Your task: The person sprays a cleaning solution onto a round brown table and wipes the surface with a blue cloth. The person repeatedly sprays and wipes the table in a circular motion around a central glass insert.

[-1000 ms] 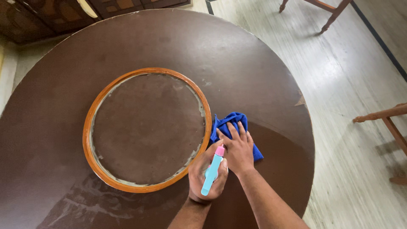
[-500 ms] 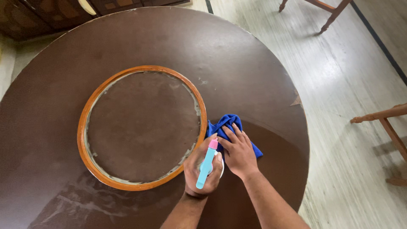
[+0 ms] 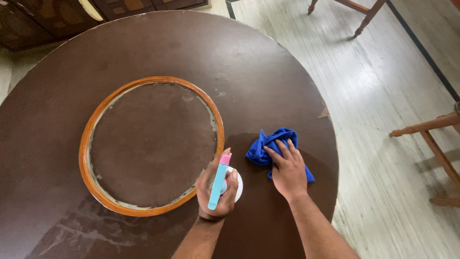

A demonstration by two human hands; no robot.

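left hand [image 3: 214, 191]: fingers wrapped round a light-blue spray bottle [image 3: 218, 181] with a pink tip, near the orange ring [image 3: 91, 182]
right hand [image 3: 289, 171]: fingers spread flat, pressing a blue cloth [image 3: 270, 144] onto the round brown counter [image 3: 268, 76]

A large round dark-brown wooden worktop [image 3: 268, 72] fills most of the view, its surface dull, with pale streaks near the lower left and a chipped spot at its right edge. An orange-brown wooden ring [image 3: 96, 192] is set into its middle. Beyond it lies a pale, glossy plank floor [image 3: 383, 96] crossed by a dark stripe [image 3: 421, 48] — reddish wooden chair legs [image 3: 431, 129] stand at the right and top. Dark carved wooden cabinets [image 3: 48, 17] line the upper left.
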